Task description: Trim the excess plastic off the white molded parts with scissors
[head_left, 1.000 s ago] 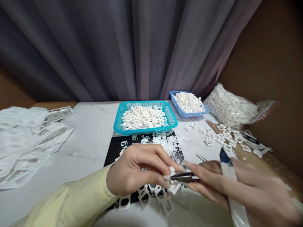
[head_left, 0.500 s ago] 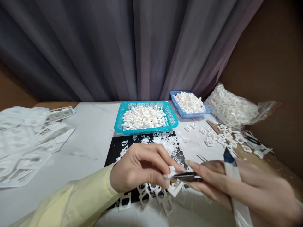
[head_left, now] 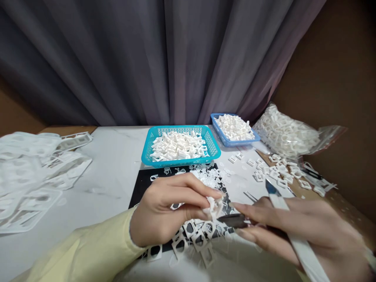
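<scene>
My left hand (head_left: 173,207) pinches a small white plastic piece (head_left: 214,208) between thumb and fingers, over the middle of a black mat (head_left: 139,192). My right hand (head_left: 305,227) grips a dark pointed metal tool (head_left: 233,220); its tip is just right of and below the white piece, and its exact kind is unclear. A white strip-like blade with a blue slanted tip (head_left: 273,188) also lies across the right hand, tucked between its fingers. Flat white frames (head_left: 179,247) and small white scraps (head_left: 205,178) lie on the mat around the hands.
A teal basket (head_left: 144,154) of white pieces stands behind the mat. A blue basket (head_left: 235,143) and a clear bag (head_left: 288,129) hold more. Loose pieces (head_left: 277,170) lie at the right, near thin metal tips (head_left: 250,196). Stacked white sheets (head_left: 26,164) lie left.
The white piece has been turned and raised slightly in my left hand. The dark tool's tip has drawn back from it, down and to the right.
</scene>
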A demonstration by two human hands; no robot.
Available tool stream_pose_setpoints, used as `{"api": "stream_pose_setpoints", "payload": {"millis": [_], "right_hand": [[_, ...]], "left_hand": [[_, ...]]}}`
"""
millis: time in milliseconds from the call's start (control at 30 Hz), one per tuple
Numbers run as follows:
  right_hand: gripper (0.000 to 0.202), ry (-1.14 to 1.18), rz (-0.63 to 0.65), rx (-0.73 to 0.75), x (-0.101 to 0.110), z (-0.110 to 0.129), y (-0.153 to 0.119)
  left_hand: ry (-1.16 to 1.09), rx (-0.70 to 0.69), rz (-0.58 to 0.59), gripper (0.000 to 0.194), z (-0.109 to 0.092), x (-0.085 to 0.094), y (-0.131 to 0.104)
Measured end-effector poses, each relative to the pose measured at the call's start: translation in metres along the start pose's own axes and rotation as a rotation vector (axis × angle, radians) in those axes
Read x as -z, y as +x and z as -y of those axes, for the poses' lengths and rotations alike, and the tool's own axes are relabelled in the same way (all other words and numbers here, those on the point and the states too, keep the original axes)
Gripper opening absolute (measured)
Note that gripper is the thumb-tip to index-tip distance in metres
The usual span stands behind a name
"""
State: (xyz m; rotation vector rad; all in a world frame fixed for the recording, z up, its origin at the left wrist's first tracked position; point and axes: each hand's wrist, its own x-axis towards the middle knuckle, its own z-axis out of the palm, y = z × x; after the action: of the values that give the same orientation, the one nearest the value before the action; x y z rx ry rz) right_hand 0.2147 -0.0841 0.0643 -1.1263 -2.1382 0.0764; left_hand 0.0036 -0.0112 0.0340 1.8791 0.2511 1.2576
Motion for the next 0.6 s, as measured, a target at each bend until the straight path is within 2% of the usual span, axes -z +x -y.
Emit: {"api": "stream_pose_setpoints", "payload": {"millis": [67, 167, 300, 367, 467, 600], "right_hand": [[0.015, 0.164, 0.066, -0.068, 0.000, -0.002, 0.001], [0.011, 0.424, 0.195, -0.297, -0.002, -0.004, 0.003], [0.017, 0.695, 0.388, -0.622, -0.003, 0.000, 0.008], [0.020, 0.777, 0.430, -0.751, -0.003, 0.003, 0.011], [0.022, 0.822, 0.439, -0.848, -0.003, 0.007, 0.015], [0.023, 0.814, 0.450, -0.892, -0.001, 0.009, 0.017]], "left_hand": [[0.117, -0.117, -0.022, 0.020, -0.003, 0.000, -0.001], [0.220, -0.235, -0.038, 0.025, -0.005, -0.001, -0.004], [0.325, -0.287, -0.052, 0.027, -0.004, -0.002, -0.007], [0.346, -0.308, -0.060, 0.025, -0.002, -0.002, -0.008], [0.351, -0.354, -0.073, 0.020, 0.001, -0.003, -0.009], [0.354, -0.361, -0.079, 0.021, 0.003, -0.003, -0.010]]}}
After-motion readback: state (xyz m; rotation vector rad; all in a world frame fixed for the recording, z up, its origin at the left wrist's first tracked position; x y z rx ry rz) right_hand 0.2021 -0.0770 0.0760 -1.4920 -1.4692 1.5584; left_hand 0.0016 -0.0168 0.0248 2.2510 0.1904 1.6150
